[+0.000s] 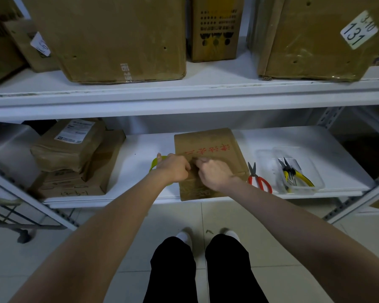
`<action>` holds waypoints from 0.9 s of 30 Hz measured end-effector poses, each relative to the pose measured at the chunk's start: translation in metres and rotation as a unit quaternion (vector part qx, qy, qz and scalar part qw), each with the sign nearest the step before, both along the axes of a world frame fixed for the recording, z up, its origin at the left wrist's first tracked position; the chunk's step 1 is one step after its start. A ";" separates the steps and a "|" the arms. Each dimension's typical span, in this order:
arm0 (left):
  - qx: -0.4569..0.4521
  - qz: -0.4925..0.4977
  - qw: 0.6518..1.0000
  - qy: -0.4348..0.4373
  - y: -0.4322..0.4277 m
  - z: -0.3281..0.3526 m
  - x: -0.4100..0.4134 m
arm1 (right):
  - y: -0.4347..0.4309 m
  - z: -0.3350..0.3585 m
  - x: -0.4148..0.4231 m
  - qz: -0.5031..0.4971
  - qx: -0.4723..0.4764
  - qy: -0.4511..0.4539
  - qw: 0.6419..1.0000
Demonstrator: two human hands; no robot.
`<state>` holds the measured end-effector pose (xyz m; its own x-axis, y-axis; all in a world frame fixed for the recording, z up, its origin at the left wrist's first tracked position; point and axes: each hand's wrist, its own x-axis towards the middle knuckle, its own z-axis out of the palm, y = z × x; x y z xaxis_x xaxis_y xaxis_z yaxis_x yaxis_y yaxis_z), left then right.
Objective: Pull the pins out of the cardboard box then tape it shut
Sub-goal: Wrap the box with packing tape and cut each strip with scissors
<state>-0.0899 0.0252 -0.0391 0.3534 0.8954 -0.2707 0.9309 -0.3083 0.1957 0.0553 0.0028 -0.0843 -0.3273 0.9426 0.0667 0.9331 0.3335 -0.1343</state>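
Right fingers [200,163]: curled, tips down on the top face of the cardboard box [210,141], about mid-length. Whether they pinch anything is too small to tell. Left fingers [187,167]: also curled, facing the right ones, nearly touching them.

Left hand [173,169] holds a green roll [154,166], probably tape; the roll sticks out just past the box's left edge. Right hand [216,174] rests over the box's near half.

Key relation: the box's long axis runs away from the person, toward the back of the shelf [304,138]. Both sets of fingertips meet near that centre line, with the far half of the top lying bare beyond them.

Judgement: the taping step is in hand, and a strip would need to run along the axis, away from the body. The left hand is nearer the roll and the right is nearer the box's middle. No pins can be made out on the box.

Right of the box: red scissors [259,181] just beside it, then a clear tray [315,182] holding yellow pliers [293,173].
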 end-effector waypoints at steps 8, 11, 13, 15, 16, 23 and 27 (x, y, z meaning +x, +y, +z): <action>0.012 0.002 1.000 -0.001 -0.001 -0.008 -0.002 | 0.022 0.004 0.016 -0.089 -0.043 -0.107 0.989; 0.019 0.004 1.000 -0.002 -0.001 -0.006 -0.001 | 0.017 0.006 0.017 -0.094 -0.019 -0.109 0.989; 0.023 0.004 1.000 -0.003 0.000 -0.005 0.001 | 0.010 0.005 0.014 -0.048 -0.012 -0.104 0.993; 0.016 0.004 1.000 -0.001 -0.002 -0.005 0.002 | 0.007 0.004 0.011 -0.040 -0.020 -0.130 0.991; 0.014 0.002 1.000 -0.002 -0.002 -0.006 0.001 | 0.008 0.004 0.010 -0.052 -0.017 -0.147 0.988; 0.006 0.001 1.000 0.001 -0.006 -0.006 -0.004 | 0.006 0.013 0.007 -0.092 -0.014 -0.214 0.972; 0.006 -0.012 1.000 0.009 -0.007 -0.003 -0.001 | -0.002 0.005 0.003 -0.076 -0.042 -0.141 0.986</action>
